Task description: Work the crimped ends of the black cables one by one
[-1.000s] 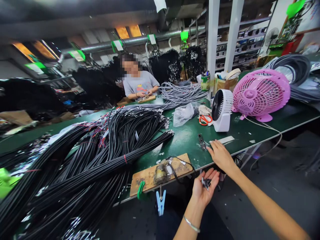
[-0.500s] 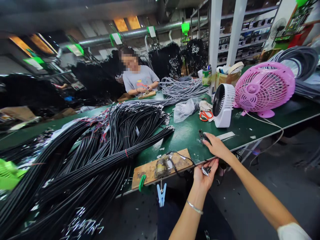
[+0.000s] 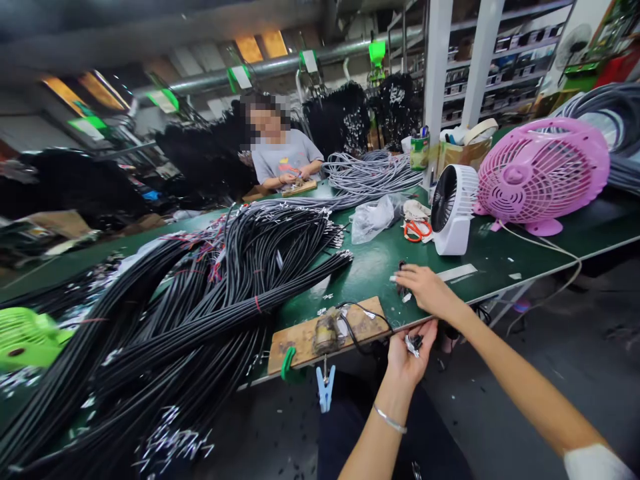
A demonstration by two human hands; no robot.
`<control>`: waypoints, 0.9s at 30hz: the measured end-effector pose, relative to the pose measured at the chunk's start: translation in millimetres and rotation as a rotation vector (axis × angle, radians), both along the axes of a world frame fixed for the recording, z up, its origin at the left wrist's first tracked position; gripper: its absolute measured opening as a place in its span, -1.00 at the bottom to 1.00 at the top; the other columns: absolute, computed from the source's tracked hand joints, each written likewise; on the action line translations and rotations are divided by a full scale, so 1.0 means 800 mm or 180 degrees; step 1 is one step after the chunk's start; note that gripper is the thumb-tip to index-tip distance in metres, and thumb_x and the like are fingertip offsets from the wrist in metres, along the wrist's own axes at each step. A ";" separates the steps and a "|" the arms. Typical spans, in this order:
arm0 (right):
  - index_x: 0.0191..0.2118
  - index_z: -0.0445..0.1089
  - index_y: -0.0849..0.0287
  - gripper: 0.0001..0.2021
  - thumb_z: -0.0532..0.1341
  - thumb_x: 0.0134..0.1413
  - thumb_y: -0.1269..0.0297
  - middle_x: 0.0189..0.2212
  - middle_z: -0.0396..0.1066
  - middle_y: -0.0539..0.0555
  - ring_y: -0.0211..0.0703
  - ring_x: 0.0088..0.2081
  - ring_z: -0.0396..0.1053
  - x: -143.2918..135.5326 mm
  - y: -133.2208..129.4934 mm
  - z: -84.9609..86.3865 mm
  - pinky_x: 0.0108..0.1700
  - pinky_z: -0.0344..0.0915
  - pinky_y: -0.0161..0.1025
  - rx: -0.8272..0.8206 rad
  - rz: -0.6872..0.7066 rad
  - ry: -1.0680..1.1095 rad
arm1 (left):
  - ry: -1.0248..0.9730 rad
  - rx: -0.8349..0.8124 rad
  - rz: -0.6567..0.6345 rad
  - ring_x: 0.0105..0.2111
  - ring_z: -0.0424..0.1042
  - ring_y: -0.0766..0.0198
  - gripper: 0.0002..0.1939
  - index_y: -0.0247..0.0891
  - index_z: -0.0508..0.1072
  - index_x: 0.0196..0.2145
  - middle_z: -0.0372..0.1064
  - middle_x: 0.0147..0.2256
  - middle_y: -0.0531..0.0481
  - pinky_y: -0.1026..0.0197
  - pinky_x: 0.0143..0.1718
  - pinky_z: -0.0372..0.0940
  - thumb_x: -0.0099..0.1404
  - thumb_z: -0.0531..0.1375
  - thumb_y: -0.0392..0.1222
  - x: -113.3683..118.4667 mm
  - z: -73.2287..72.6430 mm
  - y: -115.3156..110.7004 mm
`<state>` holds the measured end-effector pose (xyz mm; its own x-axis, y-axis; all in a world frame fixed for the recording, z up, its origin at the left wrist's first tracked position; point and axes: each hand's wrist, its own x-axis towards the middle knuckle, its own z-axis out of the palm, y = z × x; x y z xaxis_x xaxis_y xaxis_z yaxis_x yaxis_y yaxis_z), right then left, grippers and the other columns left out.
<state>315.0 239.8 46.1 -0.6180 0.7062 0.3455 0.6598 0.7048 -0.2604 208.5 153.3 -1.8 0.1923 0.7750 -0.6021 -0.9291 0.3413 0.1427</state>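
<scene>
My left hand is palm up just under the front edge of the green table, cupped around small black pieces with silvery bits. Above it, my right hand reaches over the tabletop with its fingers stretched out and low. Beneath and beside those fingertips lies a small dark object, partly covered, its kind unclear; small pale scraps are around it. To the left, a wooden board at the edge carries a small grimy device with a black cord.
Bundled black cables cover the left side. A blue clothes peg hangs below the board. A white fan, pink fan, orange-handled scissors and plastic bag stand or lie beyond. A co-worker sits opposite.
My right hand's fingers have moved forward over the dark object and spread out; more of it is covered. My left hand stays cupped in place. The view has shifted slightly.
</scene>
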 end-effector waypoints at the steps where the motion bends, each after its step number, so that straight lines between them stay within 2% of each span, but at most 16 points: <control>1: 0.03 0.42 0.14 -0.54 0.09 0.06 0.67 0.07 0.41 0.16 0.10 0.16 0.23 -0.001 0.025 0.004 0.06 0.24 0.03 -0.0050 0.0043 -0.0050 | -0.0084 -0.0007 -0.0057 -0.06 0.49 -0.10 -0.75 -0.53 0.48 -0.25 0.47 -0.16 -0.41 -0.03 -0.18 0.51 0.28 0.00 -0.45 -0.002 0.001 -0.002; 3: -0.07 0.48 0.12 -0.63 0.13 0.08 0.62 -0.03 0.48 0.13 0.05 0.09 0.30 -0.004 0.061 0.005 0.05 0.24 -0.02 -0.0113 0.0134 -0.0075 | -0.0181 -0.0032 -0.0091 -0.01 0.45 -0.14 -0.75 -0.55 0.47 -0.26 0.46 -0.14 -0.44 -0.02 -0.16 0.50 0.29 0.00 -0.44 -0.009 0.002 -0.006; 5: -0.13 0.49 0.15 -0.75 0.18 0.11 0.52 -0.15 0.51 0.13 0.00 -0.03 0.38 -0.008 0.069 -0.001 0.01 0.26 -0.06 -0.0137 0.0157 -0.0002 | -0.0211 -0.0057 -0.0074 0.02 0.42 -0.18 -0.76 -0.57 0.47 -0.26 0.46 -0.14 -0.47 -0.02 -0.15 0.50 0.28 0.01 -0.44 -0.016 0.000 -0.008; 7: -0.12 0.46 0.20 -0.80 0.20 0.13 0.45 -0.19 0.49 0.15 -0.02 -0.10 0.39 -0.008 0.052 -0.010 -0.04 0.27 -0.08 -0.0156 0.0099 0.0093 | -0.0234 -0.0067 -0.0062 0.04 0.40 -0.19 -0.77 -0.59 0.47 -0.25 0.46 -0.14 -0.48 -0.02 -0.13 0.49 0.26 0.02 -0.46 -0.023 -0.001 -0.008; 10: -0.14 0.43 0.21 -0.83 0.19 0.14 0.42 -0.23 0.44 0.15 -0.04 -0.13 0.37 0.003 0.002 -0.017 -0.10 0.29 -0.13 -0.0232 0.0034 0.0205 | -0.0272 -0.0074 -0.0063 0.03 0.41 -0.17 -0.74 -0.58 0.47 -0.22 0.46 -0.13 -0.46 -0.04 -0.11 0.48 0.25 0.01 -0.48 -0.026 -0.003 -0.007; 12: -0.22 0.44 0.18 -0.87 0.17 0.14 0.45 -0.29 0.43 0.11 -0.08 -0.20 0.37 0.014 -0.029 -0.015 -0.15 0.31 -0.17 -0.0398 0.0104 0.0323 | -0.0293 -0.0105 -0.0091 0.01 0.43 -0.16 -0.73 -0.58 0.47 -0.21 0.48 -0.15 -0.44 -0.03 -0.12 0.49 0.25 0.01 -0.48 -0.026 -0.003 -0.006; 14: -0.25 0.45 0.16 -0.85 0.14 0.16 0.46 -0.32 0.41 0.08 -0.13 -0.26 0.38 0.020 -0.046 -0.011 -0.19 0.32 -0.22 -0.0552 0.0141 0.0585 | -0.0320 -0.0154 -0.0154 -0.01 0.45 -0.17 -0.73 -0.62 0.46 -0.21 0.48 -0.18 -0.47 -0.03 -0.13 0.49 0.25 0.01 -0.47 -0.024 -0.003 -0.005; 16: -0.22 0.45 0.15 -0.84 0.12 0.19 0.42 -0.31 0.41 0.08 -0.15 -0.27 0.40 0.018 -0.041 -0.007 -0.18 0.34 -0.24 -0.0523 -0.0014 0.0876 | -0.0338 -0.0197 -0.0208 -0.01 0.44 -0.20 -0.74 -0.66 0.45 -0.23 0.47 -0.19 -0.51 -0.03 -0.14 0.49 0.25 0.01 -0.46 -0.021 -0.002 -0.005; 18: -0.18 0.45 0.18 -0.83 0.12 0.21 0.37 -0.27 0.42 0.11 -0.12 -0.23 0.41 0.006 -0.019 -0.004 -0.13 0.34 -0.23 -0.0348 -0.0357 0.0965 | -0.0324 -0.0227 -0.0223 -0.02 0.44 -0.22 -0.75 -0.67 0.45 -0.24 0.46 -0.20 -0.52 -0.04 -0.15 0.49 0.25 0.02 -0.45 -0.020 -0.002 -0.005; 20: -0.15 0.45 0.22 -0.81 0.11 0.23 0.35 -0.24 0.42 0.16 -0.05 -0.17 0.40 -0.010 0.009 -0.005 -0.08 0.33 -0.17 -0.0217 -0.0672 0.0839 | -0.0278 -0.0259 -0.0210 -0.03 0.45 -0.23 -0.75 -0.67 0.45 -0.25 0.46 -0.21 -0.52 -0.04 -0.15 0.49 0.24 0.03 -0.44 -0.020 -0.001 -0.006; 22: -0.18 0.47 0.24 -0.81 0.11 0.21 0.38 -0.25 0.41 0.20 0.01 -0.15 0.38 -0.021 0.028 -0.006 -0.07 0.31 -0.12 -0.0214 -0.0699 0.0695 | -0.0226 -0.0270 -0.0182 -0.03 0.45 -0.21 -0.75 -0.65 0.45 -0.22 0.47 -0.21 -0.49 -0.02 -0.16 0.49 0.24 0.03 -0.44 -0.024 -0.001 -0.007; 24: -0.25 0.49 0.22 -0.83 0.13 0.19 0.42 -0.30 0.41 0.18 0.00 -0.17 0.38 -0.022 0.025 -0.008 -0.09 0.32 -0.12 -0.0271 -0.0530 0.0556 | -0.0178 -0.0255 -0.0149 -0.03 0.46 -0.18 -0.73 -0.64 0.45 -0.20 0.47 -0.20 -0.48 0.00 -0.17 0.50 0.24 0.02 -0.45 -0.029 -0.001 -0.008; 27: -0.32 0.49 0.16 -0.86 0.17 0.17 0.42 -0.38 0.39 0.09 -0.07 -0.27 0.38 -0.002 -0.017 -0.007 -0.19 0.33 -0.19 -0.0398 -0.0203 0.0360 | -0.0100 -0.0210 -0.0111 -0.10 0.50 -0.16 -0.72 -0.67 0.45 -0.21 0.47 -0.25 -0.50 -0.01 -0.20 0.50 0.20 0.01 -0.48 -0.032 -0.004 -0.007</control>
<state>313.2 226.1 40.7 -0.5329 0.7845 0.3173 0.6636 0.6200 -0.4185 182.8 147.4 -4.7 0.2379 0.7264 -0.6448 -0.9201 0.3811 0.0898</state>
